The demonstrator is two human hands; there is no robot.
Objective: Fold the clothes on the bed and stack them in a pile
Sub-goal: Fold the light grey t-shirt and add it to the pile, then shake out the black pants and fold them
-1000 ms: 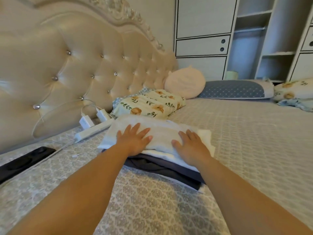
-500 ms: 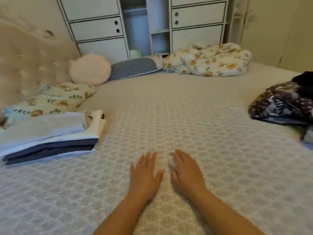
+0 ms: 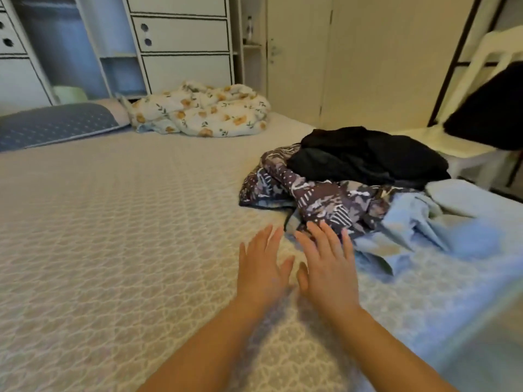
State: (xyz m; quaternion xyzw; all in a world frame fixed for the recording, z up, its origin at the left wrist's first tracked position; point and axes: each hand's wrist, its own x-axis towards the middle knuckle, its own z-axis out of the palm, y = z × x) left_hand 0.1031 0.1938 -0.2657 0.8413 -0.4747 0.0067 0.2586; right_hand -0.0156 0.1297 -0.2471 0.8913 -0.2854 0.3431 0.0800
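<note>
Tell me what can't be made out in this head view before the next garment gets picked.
- Black garment: covers part of the patterned garment; its type is unclear.
- Light blue garment: motion blur smears its right end.
- Dark item on the chair: cut off by the right edge.

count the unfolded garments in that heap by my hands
3 visible: a black garment on top at the back, a patterned one beneath it, a light blue one at the front right. More may be buried underneath.

The bedspread (image 3: pixel 119 222) is pale grey with a white lattice. The heap holds a black garment (image 3: pixel 368 157), a purple leaf-print one (image 3: pixel 305 190) and a light blue one (image 3: pixel 418 230). The far quilt (image 3: pixel 203 111) is white with orange flowers; the far-left pillow (image 3: pixel 56 125) is dotted blue.
</note>
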